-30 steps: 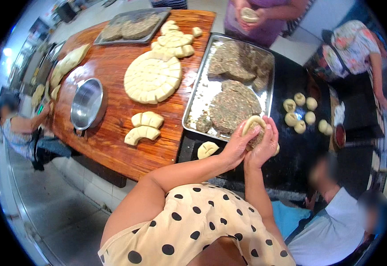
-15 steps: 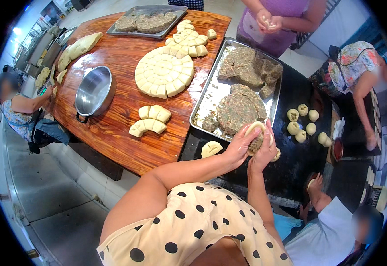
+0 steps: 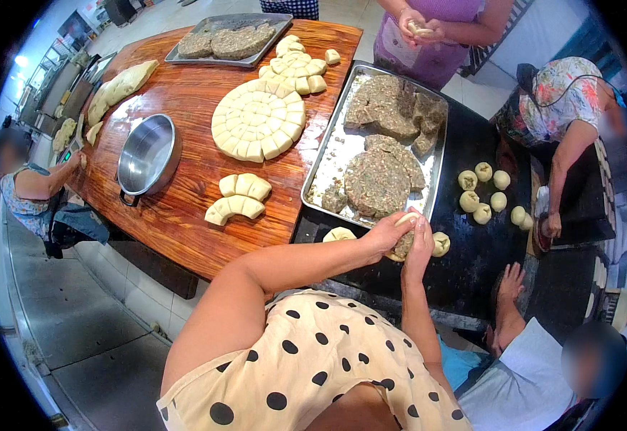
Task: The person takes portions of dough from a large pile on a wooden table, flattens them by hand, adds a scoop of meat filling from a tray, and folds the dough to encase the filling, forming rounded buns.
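Observation:
My left hand (image 3: 387,236) and my right hand (image 3: 419,249) meet in front of the tray, both closed around a round of dough with filling (image 3: 404,246). Brown, speckled filling shows between my palms, and the pale dough edge is under my fingertips. Beside my right hand sits a pleated dough ball (image 3: 440,244). A flat dough piece (image 3: 338,234) lies left of my hands, partly behind my left forearm. Just beyond them, the metal tray (image 3: 322,174) holds big mounds of minced filling (image 3: 378,183).
Several stuffed dough balls (image 3: 469,202) stand on the black tabletop (image 3: 471,269). On the wooden table (image 3: 184,241) are a steel pot (image 3: 148,154), cut dough pieces (image 3: 258,120) and another filling tray (image 3: 227,60). Co-workers stand around; one person's hand (image 3: 552,225) is at a red bowl (image 3: 541,235).
My hands have come slightly lower and closer together, and the dough's opening has turned downward. At the right, a co-worker's hand has moved to the red bowl.

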The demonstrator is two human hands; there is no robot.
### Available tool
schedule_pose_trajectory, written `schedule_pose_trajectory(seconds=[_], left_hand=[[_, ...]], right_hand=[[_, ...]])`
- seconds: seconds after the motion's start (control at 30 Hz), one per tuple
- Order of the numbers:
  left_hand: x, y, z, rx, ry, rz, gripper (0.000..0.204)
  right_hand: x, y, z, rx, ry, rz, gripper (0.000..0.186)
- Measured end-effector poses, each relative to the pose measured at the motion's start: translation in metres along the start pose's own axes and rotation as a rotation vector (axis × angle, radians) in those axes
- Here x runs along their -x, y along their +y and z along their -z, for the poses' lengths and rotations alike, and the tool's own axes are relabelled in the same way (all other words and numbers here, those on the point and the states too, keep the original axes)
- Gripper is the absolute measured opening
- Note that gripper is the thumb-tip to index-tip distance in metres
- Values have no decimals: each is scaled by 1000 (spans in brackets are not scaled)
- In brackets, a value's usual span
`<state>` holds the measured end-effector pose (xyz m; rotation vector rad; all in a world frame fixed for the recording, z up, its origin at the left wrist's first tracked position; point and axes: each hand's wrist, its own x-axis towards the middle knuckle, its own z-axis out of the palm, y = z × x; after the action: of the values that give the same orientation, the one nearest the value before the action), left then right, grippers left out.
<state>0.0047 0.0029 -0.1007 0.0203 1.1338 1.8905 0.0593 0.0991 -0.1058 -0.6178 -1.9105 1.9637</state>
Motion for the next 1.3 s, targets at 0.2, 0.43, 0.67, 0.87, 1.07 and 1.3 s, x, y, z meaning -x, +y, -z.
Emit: schedule_pose_trajectory(seconds=[0.2, 0.43, 0.67, 0.87, 1.07, 1.3], left_hand=[[-1, 43, 7, -6, -252, 314, 56], [13, 22, 6, 225, -46, -64, 57], [-4, -5, 1, 266, 289, -340, 31], [7, 3, 15, 277, 282, -264, 32], [10, -3, 8, -56, 369, -383, 44], [5, 24, 14, -418, 220, -356, 51]], right_hand=[[0, 3, 0, -310, 45, -63, 41], [-7, -19, -27, -540, 337, -49, 36], [5, -10, -60, -190, 261, 176, 33], [15, -21, -53, 2, 123, 224, 33], [11, -27, -50, 204, 71, 301, 32], [7, -32, -53, 174, 209, 377, 33]])
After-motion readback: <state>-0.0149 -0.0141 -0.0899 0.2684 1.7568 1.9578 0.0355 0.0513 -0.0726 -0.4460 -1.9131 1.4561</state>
